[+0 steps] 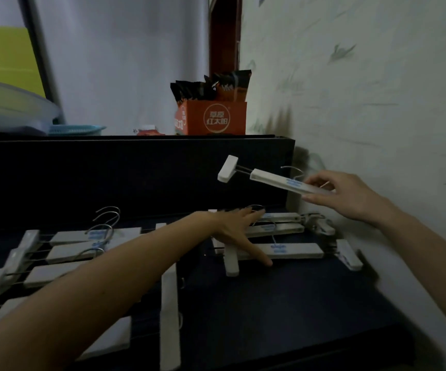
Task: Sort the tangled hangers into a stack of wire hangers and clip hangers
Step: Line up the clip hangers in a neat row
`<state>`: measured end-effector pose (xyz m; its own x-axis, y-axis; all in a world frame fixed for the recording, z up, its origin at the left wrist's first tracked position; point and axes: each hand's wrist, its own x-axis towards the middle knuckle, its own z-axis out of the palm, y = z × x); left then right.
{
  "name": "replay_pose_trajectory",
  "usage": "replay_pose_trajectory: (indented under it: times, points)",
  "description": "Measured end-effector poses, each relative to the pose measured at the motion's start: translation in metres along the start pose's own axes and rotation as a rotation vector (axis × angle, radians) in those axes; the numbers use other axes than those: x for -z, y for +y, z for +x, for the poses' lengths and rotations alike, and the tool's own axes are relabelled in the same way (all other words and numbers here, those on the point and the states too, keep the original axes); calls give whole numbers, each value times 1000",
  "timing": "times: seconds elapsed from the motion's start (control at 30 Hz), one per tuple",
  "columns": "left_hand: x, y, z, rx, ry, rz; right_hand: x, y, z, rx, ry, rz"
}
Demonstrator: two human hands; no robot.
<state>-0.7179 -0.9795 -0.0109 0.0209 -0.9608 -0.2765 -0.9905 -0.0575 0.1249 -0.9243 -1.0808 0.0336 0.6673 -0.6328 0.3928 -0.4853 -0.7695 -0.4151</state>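
My right hand (350,195) pinches a white clip hanger (270,178) and holds it in the air above the dark table (283,303), its clip end pointing left. Below it lies a small pile of white clip hangers (296,250) by the wall. My left hand (239,231) rests flat on that pile with straight fingers, the index finger touching the table. A row of several white clip hangers (72,253) with metal hooks lies at the left. One more white clip (169,303) lies lengthwise under my left forearm.
A dark raised back panel (136,170) runs behind the table. On top of it stand an orange box (214,117) with dark packets and a blue tray (76,129). A marked white wall (377,103) closes the right side.
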Motion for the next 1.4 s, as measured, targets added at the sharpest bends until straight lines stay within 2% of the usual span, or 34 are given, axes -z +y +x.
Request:
replay_pose_trajectory:
  times: [0.23, 0.57, 1.0, 1.13, 1.23, 1.3, 1.4]
  points:
    - [-10, 11, -13, 15, -79, 81, -10, 12, 21, 114, -73, 26]
    - [-27, 56, -64, -55, -101, 95, -47, 2, 52, 192, -385, -83]
    - [-37, 71, -82, -87, -112, 62, -91, 5, 64, 259, -477, -83]
    - [-39, 70, -81, -87, -88, 60, -91, -4, 61, 260, -518, -230]
    - [-39, 70, -84, -72, -42, 19, -63, -12, 53, 289, -408, -321]
    - [-36, 70, -84, -66, 28, -41, -32, -20, 36, 268, -348, -229]
    - [-32, 63, -74, -43, 173, -122, 8, -29, -10, 262, -423, -77]
